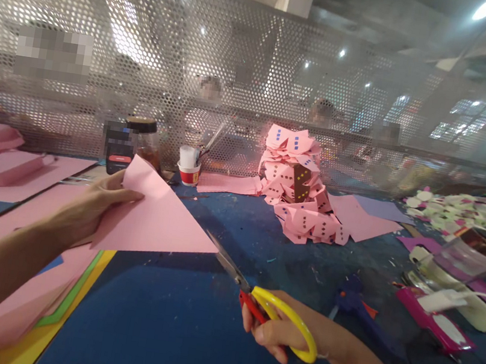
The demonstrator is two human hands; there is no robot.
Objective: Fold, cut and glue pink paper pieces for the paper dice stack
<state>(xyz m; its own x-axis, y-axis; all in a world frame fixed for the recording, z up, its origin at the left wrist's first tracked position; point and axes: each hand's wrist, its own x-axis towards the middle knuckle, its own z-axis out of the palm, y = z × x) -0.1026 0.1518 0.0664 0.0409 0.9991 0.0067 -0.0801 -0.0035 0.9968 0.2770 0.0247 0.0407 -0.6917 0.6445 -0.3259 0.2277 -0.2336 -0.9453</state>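
Note:
My left hand (101, 200) grips a pink sheet of paper (156, 211) by its left side, thumb on the near face. The sheet is raised above the blue table and tapers to a point at its right. Fingers of my right hand (278, 327) are wrapped round the handles of a pair of scissors (240, 280), one loop yellow and the other red. The blades point up and left, and their tips are close to the sheet's right corner. Whether they touch the paper I cannot tell.
Pink cut pieces with dotted marks (301, 185) form a tall pile at the back. Pink, green and yellow sheets (70, 296) lie at left. A paper cup (188, 172) holds tools. A blue glue gun (356, 308) and a magenta device (436, 323) lie at right. Behind stands a perforated metal screen (253, 56).

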